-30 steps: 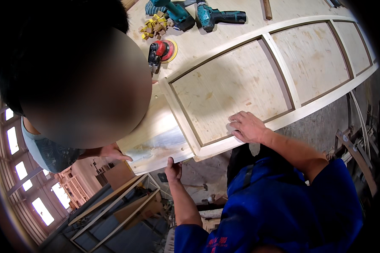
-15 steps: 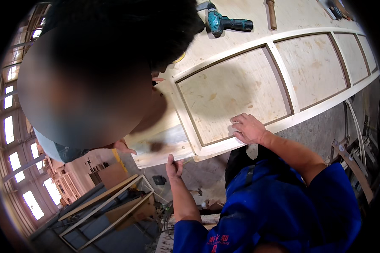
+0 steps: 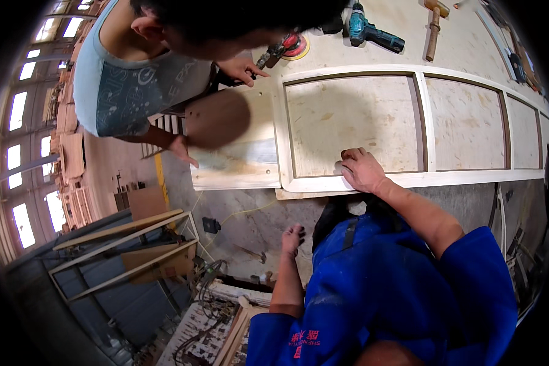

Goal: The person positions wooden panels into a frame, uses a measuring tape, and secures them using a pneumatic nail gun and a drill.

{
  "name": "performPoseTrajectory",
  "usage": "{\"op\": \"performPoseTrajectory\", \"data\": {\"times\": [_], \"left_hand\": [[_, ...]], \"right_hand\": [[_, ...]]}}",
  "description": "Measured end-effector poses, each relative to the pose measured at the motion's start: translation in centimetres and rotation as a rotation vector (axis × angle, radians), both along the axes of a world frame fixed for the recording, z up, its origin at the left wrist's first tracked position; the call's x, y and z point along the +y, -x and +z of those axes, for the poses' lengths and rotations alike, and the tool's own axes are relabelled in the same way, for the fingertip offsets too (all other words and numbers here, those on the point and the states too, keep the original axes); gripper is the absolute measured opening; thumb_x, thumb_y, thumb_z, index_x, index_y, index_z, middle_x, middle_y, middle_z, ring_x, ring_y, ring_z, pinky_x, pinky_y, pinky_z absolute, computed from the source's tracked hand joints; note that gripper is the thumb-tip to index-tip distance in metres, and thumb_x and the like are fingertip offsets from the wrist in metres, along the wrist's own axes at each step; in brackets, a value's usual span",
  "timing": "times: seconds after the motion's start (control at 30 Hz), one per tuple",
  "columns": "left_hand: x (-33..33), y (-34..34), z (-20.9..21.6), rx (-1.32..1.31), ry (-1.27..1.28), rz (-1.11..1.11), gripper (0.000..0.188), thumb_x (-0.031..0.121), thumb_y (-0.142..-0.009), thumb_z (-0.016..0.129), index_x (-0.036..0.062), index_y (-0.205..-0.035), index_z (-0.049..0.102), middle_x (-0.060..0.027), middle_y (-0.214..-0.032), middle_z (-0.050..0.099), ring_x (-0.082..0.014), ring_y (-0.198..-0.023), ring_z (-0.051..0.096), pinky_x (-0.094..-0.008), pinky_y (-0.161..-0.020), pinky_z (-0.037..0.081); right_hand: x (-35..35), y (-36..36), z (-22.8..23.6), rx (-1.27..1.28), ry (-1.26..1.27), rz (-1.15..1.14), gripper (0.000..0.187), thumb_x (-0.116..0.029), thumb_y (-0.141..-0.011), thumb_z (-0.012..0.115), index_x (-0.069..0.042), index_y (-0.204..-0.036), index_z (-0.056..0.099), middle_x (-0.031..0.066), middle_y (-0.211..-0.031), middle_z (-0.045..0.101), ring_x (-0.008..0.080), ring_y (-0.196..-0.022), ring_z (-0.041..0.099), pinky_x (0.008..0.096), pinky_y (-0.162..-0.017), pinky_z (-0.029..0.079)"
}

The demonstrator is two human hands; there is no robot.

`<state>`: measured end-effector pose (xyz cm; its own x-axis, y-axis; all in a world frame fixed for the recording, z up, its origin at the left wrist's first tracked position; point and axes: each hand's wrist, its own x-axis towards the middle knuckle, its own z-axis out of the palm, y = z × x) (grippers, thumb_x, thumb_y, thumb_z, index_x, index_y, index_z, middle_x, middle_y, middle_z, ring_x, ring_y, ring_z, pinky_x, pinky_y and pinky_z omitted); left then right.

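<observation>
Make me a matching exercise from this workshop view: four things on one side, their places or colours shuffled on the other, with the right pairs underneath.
Things:
1. Left hand of the person in blue
2. Right hand of the person in blue
3. Drill
4. Mallet

Places or colours:
A. Teal and black
B. Over the near edge of the wooden frame
C. Brown, lying to the right of the power tool
D. In the air, apart from the frame

Pairs: 1-D, 2-B, 3-A, 4-C

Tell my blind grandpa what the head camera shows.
A person's right hand rests on a long wooden frame, left hand off it. Another person leans over a board at the frame's left end; a drill and hammer lie beyond.
</observation>
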<state>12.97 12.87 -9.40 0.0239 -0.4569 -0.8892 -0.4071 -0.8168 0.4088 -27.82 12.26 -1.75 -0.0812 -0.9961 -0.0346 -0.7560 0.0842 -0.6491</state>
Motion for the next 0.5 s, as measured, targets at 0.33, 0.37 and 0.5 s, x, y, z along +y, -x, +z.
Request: {"op": "performPoseTrajectory", "data": {"times": [0.33,0.37,0.5], "left_hand": [[7.9,-0.9,-0.7,-0.073,0.009,-0.054,0.027,0.034,-0.099,0.066,0.0085,-0.103,0.071,-0.0026,-0.092,0.07,-0.0167,-0.084,0.069,-0.0323,-0.067,0.053],[7.6,-0.9,-0.9,-0.066,0.024,-0.047,0.027,0.034,-0.099,0.066,0.0079,-0.104,0.071,-0.0029,-0.094,0.071,-0.017,-0.086,0.069,-0.033,-0.068,0.053],[5.7,0.4,-0.6,-0.057,0.031,-0.054,0.03,0.031,-0.103,0.062,0.005,-0.117,0.068,-0.0068,-0.113,0.072,-0.0223,-0.102,0.07,-0.0392,-0.086,0.055]], "right_hand": [[0.4,0.3,0.3,-0.017,0.054,0.028,0.025,-0.025,-0.091,0.063,-0.01,-0.108,0.074,0.0141,-0.122,0.064,0.0363,-0.114,0.058,0.0452,-0.096,0.049],[0.4,0.3,0.4,-0.029,0.074,0.012,0.023,-0.023,-0.09,0.064,-0.008,-0.104,0.074,0.0151,-0.12,0.065,0.0372,-0.113,0.058,0.0459,-0.096,0.049],[0.4,0.4,-0.1,-0.053,0.114,0.003,0.023,-0.022,-0.088,0.066,-0.005,-0.102,0.073,0.0179,-0.119,0.065,0.0389,-0.111,0.059,0.0464,-0.097,0.05]]}}
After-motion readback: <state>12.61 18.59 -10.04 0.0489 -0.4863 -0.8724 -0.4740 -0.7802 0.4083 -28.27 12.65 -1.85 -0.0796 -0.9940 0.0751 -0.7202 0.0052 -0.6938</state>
